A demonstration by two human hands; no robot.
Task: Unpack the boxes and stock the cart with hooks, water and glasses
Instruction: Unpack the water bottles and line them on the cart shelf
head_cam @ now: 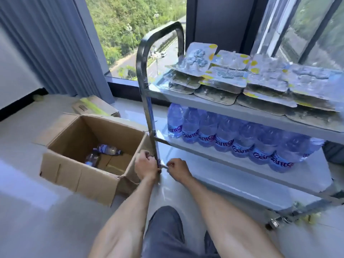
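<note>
Blue-labelled bottles (240,140) fill cart (247,112).

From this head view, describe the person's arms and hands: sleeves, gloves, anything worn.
Both forearms are bare to the frame's bottom edge, with no sleeves in view. The left hand and right hand wear no gloves, and no watch or wristband shows. Rings cannot be made out on the blurred fingers.

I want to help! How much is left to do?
Hook packs fill the cart's top shelf and water bottles line the middle. Both hands, left hand and right hand, grip the cart post. Two bottles wait in the open box; no glasses visible yet.
</note>
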